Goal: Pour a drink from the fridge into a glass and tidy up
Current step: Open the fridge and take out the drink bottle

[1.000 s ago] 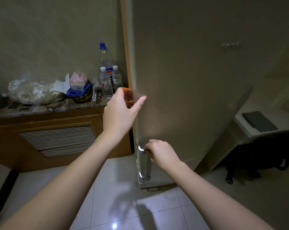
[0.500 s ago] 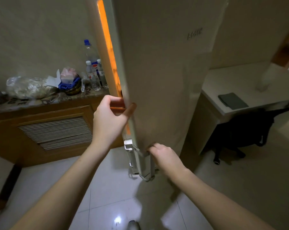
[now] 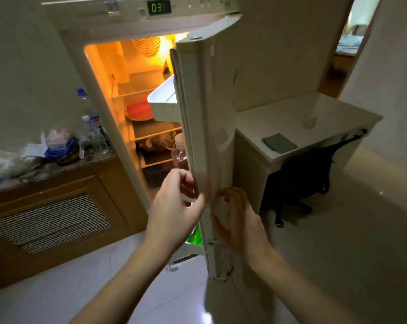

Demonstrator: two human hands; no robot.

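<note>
The fridge door (image 3: 206, 127) stands wide open, edge-on to me. My left hand (image 3: 174, 206) wraps its inner edge and my right hand (image 3: 238, 220) grips the outer side near the handle. Behind the door edge, a bottle with a white cap and reddish drink (image 3: 179, 153) stands in the door rack, and something green (image 3: 194, 237) shows in the lower rack. The lit fridge interior (image 3: 137, 80) holds shelves with a red dish (image 3: 138, 111). A tall glass (image 3: 311, 113) stands on the white desk (image 3: 279, 118) to the right.
At left, a wooden cabinet (image 3: 50, 213) with a cluttered stone top carries water bottles (image 3: 92, 127), tissues and bags. A dark flat pad (image 3: 279, 143) lies on the desk, with a black chair (image 3: 303, 181) under it. The floor is pale tile.
The door has swung from nearly closed to wide open, revealing the lit interior and door racks. Both hands stayed on the door's edge and followed it.
</note>
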